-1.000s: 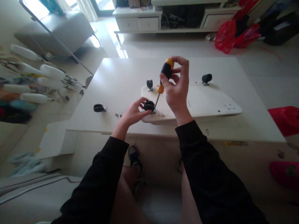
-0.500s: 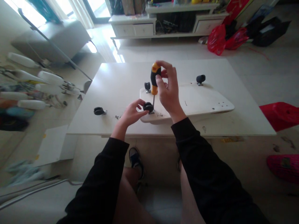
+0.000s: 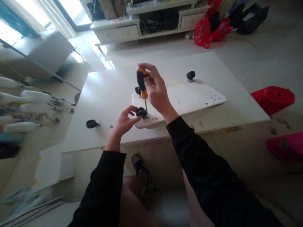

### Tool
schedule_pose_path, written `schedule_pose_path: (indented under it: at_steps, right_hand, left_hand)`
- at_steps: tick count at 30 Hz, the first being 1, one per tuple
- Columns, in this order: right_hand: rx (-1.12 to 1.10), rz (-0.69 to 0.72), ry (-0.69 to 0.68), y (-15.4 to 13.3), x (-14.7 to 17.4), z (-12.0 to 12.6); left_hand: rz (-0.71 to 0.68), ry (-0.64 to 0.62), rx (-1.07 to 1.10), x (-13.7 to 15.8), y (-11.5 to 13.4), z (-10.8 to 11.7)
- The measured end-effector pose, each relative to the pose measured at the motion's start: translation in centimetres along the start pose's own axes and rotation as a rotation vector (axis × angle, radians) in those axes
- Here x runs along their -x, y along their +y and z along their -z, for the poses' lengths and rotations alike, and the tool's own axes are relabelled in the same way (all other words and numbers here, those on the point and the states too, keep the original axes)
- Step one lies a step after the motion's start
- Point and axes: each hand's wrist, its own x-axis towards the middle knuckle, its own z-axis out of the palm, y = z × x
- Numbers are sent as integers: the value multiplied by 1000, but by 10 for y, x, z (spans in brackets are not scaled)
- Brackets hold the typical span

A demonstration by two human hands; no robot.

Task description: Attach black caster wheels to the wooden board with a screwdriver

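My right hand [image 3: 156,90] is closed round the handle of a yellow and black screwdriver [image 3: 141,80]. Its shaft points down to the metal plate of a black caster wheel [image 3: 141,112]. Thumb and fingers of my left hand [image 3: 126,120] grip that caster at the near left corner of a white board [image 3: 174,101]. Behind the screwdriver another caster [image 3: 138,90] stands on the board, partly hidden. A third caster [image 3: 190,75] is upright at the board's far edge. One loose caster [image 3: 92,123] lies on its side, left of the board. Small screws [image 3: 154,118] lie near the left hand's caster.
The board rests on a white table [image 3: 106,85]. A red plastic roll or stool [image 3: 273,99] stands on the floor to the right, with a pink bag [image 3: 286,146] nearer. A white cabinet [image 3: 115,33] and red bags [image 3: 203,33] are at the back.
The camera view has turned, so the table and board appear shifted left and tilted. Both hands keep their hold on the caster and the screwdriver; the screwdriver leans a little more to the left.
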Motion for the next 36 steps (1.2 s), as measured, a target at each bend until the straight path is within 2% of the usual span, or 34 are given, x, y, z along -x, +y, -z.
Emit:
schedule_pose_path:
  at_steps: [7, 12, 19, 25, 32, 36]
  right_hand:
    - [-42, -65, 141, -3, 3, 0]
    - [-76, -18, 33, 3, -1, 1]
    - [39, -29, 82, 3, 5, 3]
    - [3, -30, -5, -4, 0, 4]
    - [10, -80, 93, -9, 2, 1]
    - [-9, -38, 11, -12, -1, 2]
  left_hand:
    - [14, 10, -19, 1, 2, 0]
    - [6, 11, -25, 1, 1, -1]
    - [5, 19, -25, 1, 0, -1]
    - [1, 13, -27, 2, 1, -1]
    - [9, 19, -28, 2, 3, -1]
    - [15, 22, -21, 2, 2, -2]
